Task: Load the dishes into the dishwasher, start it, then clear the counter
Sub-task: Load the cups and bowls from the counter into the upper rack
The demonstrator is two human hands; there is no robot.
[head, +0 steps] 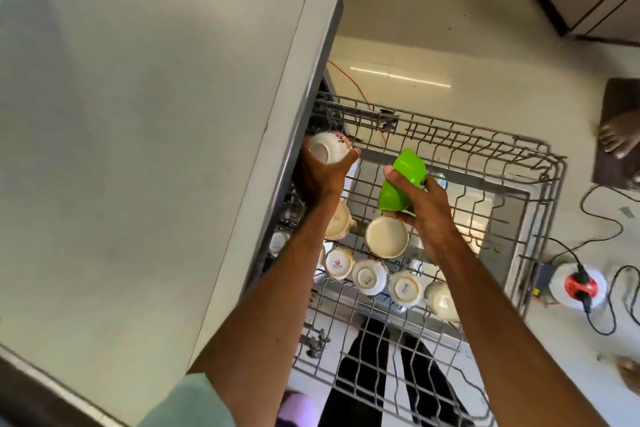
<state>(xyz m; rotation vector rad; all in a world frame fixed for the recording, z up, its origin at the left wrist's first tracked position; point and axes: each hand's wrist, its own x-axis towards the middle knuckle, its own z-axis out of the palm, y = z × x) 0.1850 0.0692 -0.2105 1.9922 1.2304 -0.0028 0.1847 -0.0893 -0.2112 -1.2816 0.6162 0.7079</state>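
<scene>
Rack (pixel 540 163) beside dishwasher edge (pixel 323 45), left fingers (pixel 348 159) gripping cup (pixel 327 147), right fingers (pixel 393 174) gripping green bowls (pixel 408 166)

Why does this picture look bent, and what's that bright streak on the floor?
Head view: the wide-angle lens bows the dishwasher and rack; the streak is light glaring off the glossy floor; the foot at the right edge is blurred.

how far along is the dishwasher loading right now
Done: several upturned white ceramic cups sit in the pulled-out grey wire rack.
In hand: the left hand grips a white floral cup, and the right hand holds green plastic bowls over the rack.
Left: placing these, pushing the rack in, starting the machine. The counter is out of view.
</scene>
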